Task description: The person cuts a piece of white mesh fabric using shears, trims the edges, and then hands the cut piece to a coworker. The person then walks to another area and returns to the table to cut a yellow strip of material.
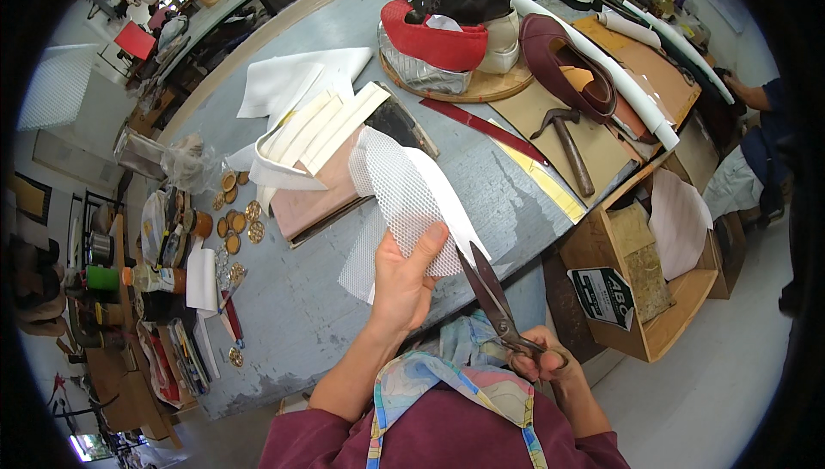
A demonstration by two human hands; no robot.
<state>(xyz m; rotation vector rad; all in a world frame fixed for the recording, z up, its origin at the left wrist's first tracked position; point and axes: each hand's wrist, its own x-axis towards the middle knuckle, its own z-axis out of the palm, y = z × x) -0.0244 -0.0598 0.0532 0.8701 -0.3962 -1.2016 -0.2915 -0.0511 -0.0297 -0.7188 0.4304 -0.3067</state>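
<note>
My left hand (402, 284) pinches a piece of white mesh fabric (404, 202) by its lower edge, thumb on top, holding it above the grey worktable (301, 314). My right hand (540, 363) grips the handles of large metal scissors (490, 293). The blades point up and left, their tips at the mesh's lower right edge beside my left thumb. A white sheet lies under the mesh. Behind the mesh rests a stack of cream strips (322, 129) on a pinkish board (314, 198).
Shoes stand on a round wooden board (481, 86) at the far side, with a maroon shoe (567, 65), a hammer (569, 147) and a red ruler (481, 129) nearby. Round gold discs (236, 228) and bottles lie left. A wooden crate (640, 297) sits right, beside another person (760, 138).
</note>
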